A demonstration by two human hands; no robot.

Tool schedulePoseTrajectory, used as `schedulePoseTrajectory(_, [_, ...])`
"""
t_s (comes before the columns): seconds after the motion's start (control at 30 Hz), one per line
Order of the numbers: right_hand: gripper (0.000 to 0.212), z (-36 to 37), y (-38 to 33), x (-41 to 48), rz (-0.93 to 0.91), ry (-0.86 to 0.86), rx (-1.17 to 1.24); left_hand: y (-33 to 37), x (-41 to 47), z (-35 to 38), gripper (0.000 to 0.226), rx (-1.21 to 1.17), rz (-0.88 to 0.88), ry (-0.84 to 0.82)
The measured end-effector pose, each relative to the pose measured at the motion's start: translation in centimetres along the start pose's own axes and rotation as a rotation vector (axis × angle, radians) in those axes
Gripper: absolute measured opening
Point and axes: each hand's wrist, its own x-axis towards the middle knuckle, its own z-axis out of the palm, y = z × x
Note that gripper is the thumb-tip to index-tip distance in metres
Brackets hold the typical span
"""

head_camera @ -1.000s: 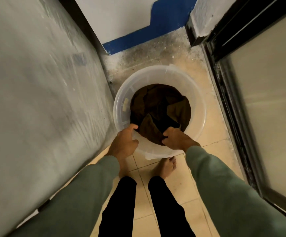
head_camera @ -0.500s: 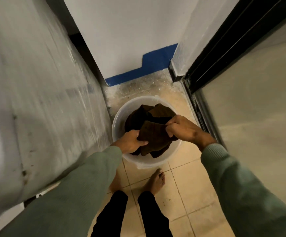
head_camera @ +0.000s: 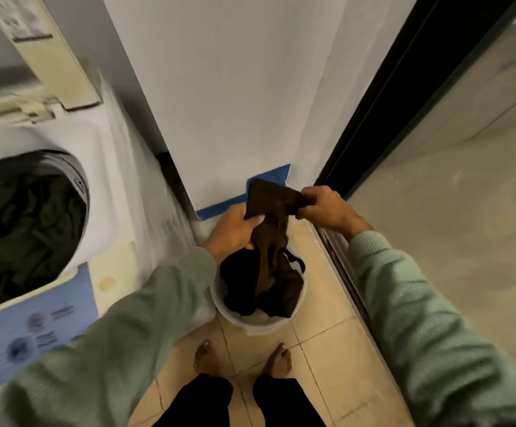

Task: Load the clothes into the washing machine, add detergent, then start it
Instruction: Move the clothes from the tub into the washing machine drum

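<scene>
A dark brown garment [head_camera: 273, 229] hangs between both hands above a clear plastic bucket [head_camera: 250, 318] on the floor. My left hand [head_camera: 233, 231] grips its left upper edge, and my right hand [head_camera: 324, 208] grips the right upper corner. The cloth's lower end trails into the bucket among other dark clothes [head_camera: 241, 285]. To the left stands a white top-loading washing machine [head_camera: 111, 180] with its lid [head_camera: 50, 50] raised. Dark green clothes [head_camera: 19, 229] lie in its drum.
A white wall with a blue skirting strip [head_camera: 219, 208] closes off the space behind the bucket. A dark-framed sliding glass door [head_camera: 404, 124] runs along the right. My bare feet [head_camera: 278, 359] stand on beige tiles just before the bucket.
Both hands have lifted the brown garment up out of the bucket. The view has tilted up and left, bringing the open washing machine drum into sight.
</scene>
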Motion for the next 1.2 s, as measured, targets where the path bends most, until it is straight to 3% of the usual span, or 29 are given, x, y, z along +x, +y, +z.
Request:
schedulePoseTrajectory(0.1, [0.047,-1.8,-2.6,-2.0,-0.026,-0.042,0.116,5.4,-2.0,-0.8,0.022,-0.033,0.053,0.063])
schedulePoseTrajectory(0.23, [0.122,-2.1,-5.7,-4.3,-0.127,-0.073,0.206,12.7,-4.4,-2.1,0.009,-0.165,0.139,0.144])
schedulePoseTrajectory(0.3, [0.14,-2.0,-6.7,-5.0,-0.167,0.053,0.211,15.9,-5.7,-2.8,0.01,-0.264,0.156,0.165])
schedulePoseTrajectory(0.37, [0.145,-1.9,-7.1,-5.7,-0.136,0.124,0.207,18.6,-6.8,-3.6,0.022,-0.349,0.174,0.163])
schedulePoseTrajectory(0.5, [0.137,-1.9,-7.1,-6.9,0.084,0.149,0.142,23.2,-9.7,-4.4,0.04,-0.488,0.211,0.147])
schedulePoseTrajectory(0.7, [0.085,-3.3,-7.7,-8.2,0.383,0.294,0.055,28.3,-13.1,-6.8,0.031,-0.672,0.321,0.159])
schedulePoseTrajectory(0.8, [0.053,-5.2,-8.4,-8.8,0.37,0.283,0.044,30.5,-14.4,-8.5,0.031,-0.7,0.422,0.177])
schedulePoseTrajectory(0.93, [0.044,-10.5,-10.4,-9.5,0.321,0.452,0.101,31.3,-14.9,-11.6,0.012,-0.703,0.484,0.248])
schedulePoseTrajectory(1.07, [0.037,-16.3,-13.6,-10.4,0.204,0.572,0.172,28.7,-12.9,-14.1,0.015,-0.135,0.408,0.427])
schedulePoseTrajectory(1.13, [0.043,-18.1,-16.4,-11.0,0.134,0.625,0.151,27.4,-12.1,-14.2,0.032,0.291,0.339,0.398])
schedulePoseTrajectory(1.2, [0.036,-19.3,-19.7,-11.6,0.05,0.659,0.118,26.7,-12.5,-12.8,0.045,0.789,0.257,0.364])
